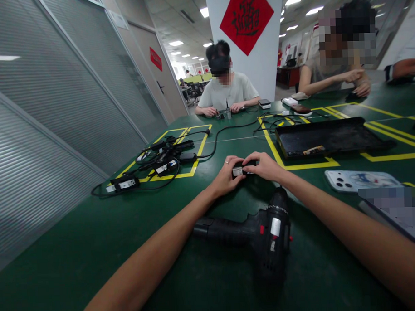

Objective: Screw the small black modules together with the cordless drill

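Both my hands meet at the middle of the green table [78,250]. My left hand [227,175] and my right hand [264,166] are closed together on a small black block with a white label [238,171], held just above the table top. A ring shows on a left finger. A black cordless drill [261,237] lies on its side on the table between my forearms, close to me.
A pile of black adapters with cables [160,161] lies at the left in a yellow-taped box. A black tray [329,137] sits at the right, a phone [358,179] nearer. Two people sit across the table, a third arm at far right.
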`<act>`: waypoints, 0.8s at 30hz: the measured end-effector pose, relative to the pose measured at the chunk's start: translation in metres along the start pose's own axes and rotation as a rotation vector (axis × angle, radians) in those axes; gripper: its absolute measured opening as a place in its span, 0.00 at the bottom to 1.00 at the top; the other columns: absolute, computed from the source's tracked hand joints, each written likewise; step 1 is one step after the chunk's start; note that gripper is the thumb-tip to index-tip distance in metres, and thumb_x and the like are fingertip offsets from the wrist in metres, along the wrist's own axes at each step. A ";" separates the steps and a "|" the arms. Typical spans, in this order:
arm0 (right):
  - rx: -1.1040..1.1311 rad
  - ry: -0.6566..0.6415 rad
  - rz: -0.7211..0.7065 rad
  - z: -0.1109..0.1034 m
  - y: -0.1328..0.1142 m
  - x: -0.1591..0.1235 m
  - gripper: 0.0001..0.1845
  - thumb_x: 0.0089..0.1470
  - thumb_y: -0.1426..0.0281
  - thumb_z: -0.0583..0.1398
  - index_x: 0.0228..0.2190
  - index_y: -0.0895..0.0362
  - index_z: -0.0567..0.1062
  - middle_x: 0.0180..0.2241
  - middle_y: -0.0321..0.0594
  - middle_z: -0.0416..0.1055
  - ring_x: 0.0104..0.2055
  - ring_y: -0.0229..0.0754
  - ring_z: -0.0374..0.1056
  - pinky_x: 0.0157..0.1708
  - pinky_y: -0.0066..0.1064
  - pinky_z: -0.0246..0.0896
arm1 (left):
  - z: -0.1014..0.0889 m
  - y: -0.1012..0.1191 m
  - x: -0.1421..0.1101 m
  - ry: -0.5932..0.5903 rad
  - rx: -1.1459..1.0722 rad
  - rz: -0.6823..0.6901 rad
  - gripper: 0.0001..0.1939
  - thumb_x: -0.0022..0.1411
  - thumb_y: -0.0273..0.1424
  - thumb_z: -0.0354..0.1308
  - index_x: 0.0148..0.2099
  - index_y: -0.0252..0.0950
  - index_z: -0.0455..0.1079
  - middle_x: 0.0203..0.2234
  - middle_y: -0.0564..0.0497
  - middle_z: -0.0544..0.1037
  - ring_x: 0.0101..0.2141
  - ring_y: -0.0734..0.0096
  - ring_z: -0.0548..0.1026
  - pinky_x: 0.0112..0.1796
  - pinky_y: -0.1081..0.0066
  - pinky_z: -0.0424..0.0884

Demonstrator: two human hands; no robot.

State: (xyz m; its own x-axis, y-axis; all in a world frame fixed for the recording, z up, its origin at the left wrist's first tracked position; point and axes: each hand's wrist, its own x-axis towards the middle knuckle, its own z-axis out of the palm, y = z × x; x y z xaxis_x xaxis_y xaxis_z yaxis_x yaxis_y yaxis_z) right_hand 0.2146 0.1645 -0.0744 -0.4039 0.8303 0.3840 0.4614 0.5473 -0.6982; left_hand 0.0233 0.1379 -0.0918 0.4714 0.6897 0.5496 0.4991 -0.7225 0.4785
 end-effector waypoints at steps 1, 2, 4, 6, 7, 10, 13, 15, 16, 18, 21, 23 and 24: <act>-0.001 -0.001 0.003 0.000 0.001 0.000 0.09 0.45 0.68 0.64 0.32 0.54 0.80 0.36 0.39 0.75 0.41 0.43 0.69 0.43 0.34 0.62 | 0.000 0.000 0.001 -0.008 -0.004 -0.003 0.24 0.56 0.30 0.59 0.55 0.37 0.61 0.48 0.43 0.65 0.51 0.61 0.66 0.54 0.59 0.64; -0.001 -0.003 0.006 0.000 0.001 0.000 0.09 0.45 0.68 0.64 0.32 0.54 0.80 0.36 0.39 0.75 0.41 0.43 0.69 0.43 0.34 0.62 | 0.000 -0.001 0.001 -0.016 -0.009 -0.006 0.24 0.56 0.30 0.59 0.55 0.37 0.61 0.48 0.44 0.66 0.50 0.61 0.66 0.54 0.59 0.64; 0.006 -0.012 0.016 0.000 0.002 0.000 0.10 0.45 0.69 0.64 0.33 0.55 0.79 0.36 0.39 0.75 0.40 0.43 0.69 0.43 0.34 0.62 | -0.004 -0.001 0.003 -0.012 -0.015 -0.027 0.24 0.56 0.32 0.59 0.55 0.36 0.60 0.48 0.43 0.66 0.51 0.61 0.66 0.54 0.59 0.63; 0.022 -0.034 0.026 -0.001 0.001 0.001 0.12 0.45 0.69 0.64 0.35 0.56 0.79 0.36 0.39 0.75 0.38 0.42 0.70 0.41 0.34 0.63 | -0.017 0.002 0.004 0.030 -0.021 -0.059 0.24 0.58 0.33 0.58 0.56 0.36 0.59 0.51 0.42 0.66 0.53 0.60 0.65 0.56 0.59 0.61; 0.032 -0.049 0.031 -0.001 0.001 0.001 0.13 0.45 0.69 0.64 0.36 0.56 0.79 0.35 0.38 0.75 0.37 0.41 0.70 0.40 0.34 0.63 | -0.027 0.008 0.004 0.056 -0.027 -0.075 0.23 0.60 0.33 0.56 0.56 0.36 0.59 0.52 0.42 0.65 0.55 0.59 0.63 0.57 0.58 0.59; 0.063 -0.080 0.041 -0.004 0.000 0.003 0.14 0.47 0.67 0.63 0.38 0.57 0.78 0.36 0.39 0.77 0.37 0.41 0.71 0.40 0.34 0.64 | -0.061 0.043 -0.006 -0.007 -0.054 -0.088 0.20 0.62 0.34 0.51 0.56 0.36 0.59 0.54 0.42 0.64 0.57 0.60 0.61 0.59 0.59 0.56; 0.088 -0.074 0.046 -0.005 -0.001 0.003 0.16 0.50 0.64 0.62 0.41 0.59 0.76 0.41 0.44 0.76 0.42 0.43 0.71 0.45 0.35 0.64 | -0.082 0.099 -0.030 -0.453 -0.005 -0.124 0.26 0.59 0.32 0.53 0.60 0.38 0.57 0.58 0.44 0.62 0.57 0.59 0.62 0.57 0.59 0.59; 0.095 -0.069 0.046 -0.004 -0.002 0.003 0.20 0.48 0.63 0.63 0.42 0.59 0.76 0.43 0.46 0.76 0.44 0.44 0.71 0.46 0.36 0.64 | -0.081 0.132 -0.047 -0.722 0.095 -0.171 0.39 0.52 0.34 0.58 0.65 0.38 0.50 0.62 0.42 0.57 0.56 0.55 0.64 0.55 0.59 0.63; 0.094 -0.064 0.046 -0.003 -0.003 0.003 0.21 0.46 0.62 0.65 0.43 0.58 0.76 0.44 0.46 0.76 0.45 0.45 0.71 0.47 0.37 0.64 | -0.076 0.144 -0.054 -0.767 0.169 -0.198 0.43 0.51 0.35 0.59 0.66 0.37 0.46 0.62 0.41 0.57 0.56 0.52 0.64 0.54 0.57 0.63; 0.087 -0.034 0.048 -0.002 -0.005 0.003 0.22 0.44 0.61 0.66 0.42 0.58 0.76 0.43 0.46 0.76 0.44 0.45 0.71 0.47 0.38 0.64 | -0.061 0.158 -0.063 -0.723 0.329 -0.253 0.42 0.52 0.33 0.56 0.67 0.36 0.44 0.60 0.37 0.60 0.54 0.48 0.65 0.53 0.53 0.63; 0.078 0.093 0.057 -0.005 -0.010 0.007 0.16 0.49 0.61 0.62 0.38 0.59 0.77 0.39 0.45 0.77 0.41 0.45 0.72 0.44 0.38 0.65 | -0.036 0.160 -0.065 -0.725 0.375 -0.246 0.40 0.52 0.32 0.54 0.66 0.35 0.47 0.49 0.37 0.72 0.46 0.50 0.72 0.44 0.55 0.69; 0.073 0.226 0.064 -0.013 -0.015 0.012 0.13 0.53 0.63 0.59 0.34 0.59 0.78 0.35 0.44 0.78 0.38 0.44 0.72 0.42 0.37 0.65 | -0.026 0.157 -0.066 -0.703 0.372 -0.264 0.39 0.51 0.31 0.55 0.65 0.35 0.50 0.43 0.39 0.75 0.41 0.50 0.75 0.40 0.56 0.70; 0.070 0.304 0.068 -0.020 -0.018 0.015 0.13 0.53 0.63 0.58 0.33 0.59 0.77 0.33 0.44 0.77 0.36 0.44 0.72 0.40 0.38 0.65 | -0.025 0.155 -0.066 -0.679 0.369 -0.290 0.37 0.51 0.30 0.55 0.64 0.36 0.52 0.41 0.40 0.76 0.40 0.50 0.75 0.39 0.56 0.70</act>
State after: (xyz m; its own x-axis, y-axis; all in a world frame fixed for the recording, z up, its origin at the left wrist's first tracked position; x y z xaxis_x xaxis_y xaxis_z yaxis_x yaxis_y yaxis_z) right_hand 0.2161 0.1691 -0.0447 -0.1148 0.8637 0.4908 0.4190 0.4900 -0.7644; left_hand 0.0514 -0.0211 -0.0371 0.5649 0.8112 -0.1512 0.8196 -0.5304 0.2168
